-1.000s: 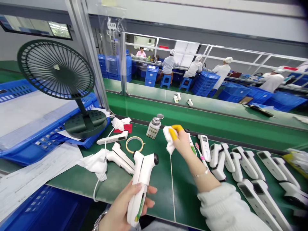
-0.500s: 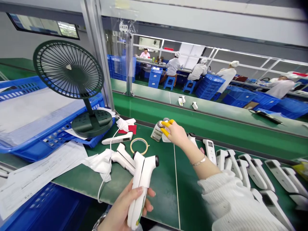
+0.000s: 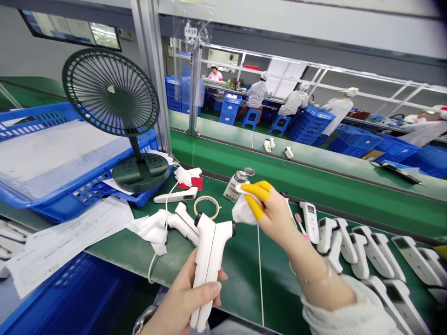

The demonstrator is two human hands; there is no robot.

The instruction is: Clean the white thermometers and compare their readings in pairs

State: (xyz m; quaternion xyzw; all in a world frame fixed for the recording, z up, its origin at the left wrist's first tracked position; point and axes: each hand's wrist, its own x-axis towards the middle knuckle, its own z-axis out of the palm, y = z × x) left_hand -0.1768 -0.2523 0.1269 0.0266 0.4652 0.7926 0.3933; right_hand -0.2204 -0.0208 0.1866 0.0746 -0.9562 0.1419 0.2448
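Observation:
My left hand (image 3: 190,295) is wrapped round two white infrared thermometers (image 3: 208,260), held upright side by side with their dark-tipped heads pointing apart. Yellow finger cots cover several fingers of my right hand (image 3: 268,209), which pinches a white wipe (image 3: 244,210) hanging below the fingertips. Just behind the wipe stands a small labelled bottle (image 3: 230,188) with a metal top, its round lid (image 3: 249,171) tipped open. A roll of tape (image 3: 207,208) lies between the bottle and the held thermometers. Another white thermometer (image 3: 183,221) rests behind my left hand.
Several white thermometers (image 3: 370,251) lie along the right of the green bench. A dark fan (image 3: 139,170) stands at the left by a blue basket (image 3: 70,197) of papers. A white cable (image 3: 166,204) crosses crumpled wipes (image 3: 150,228). Co-workers (image 3: 257,90) sit beyond the conveyor (image 3: 226,151).
My right hand has drawn back from the bottle top towards me, bringing the white wipe with it. The left hand still holds both thermometers. The view has shifted slightly.

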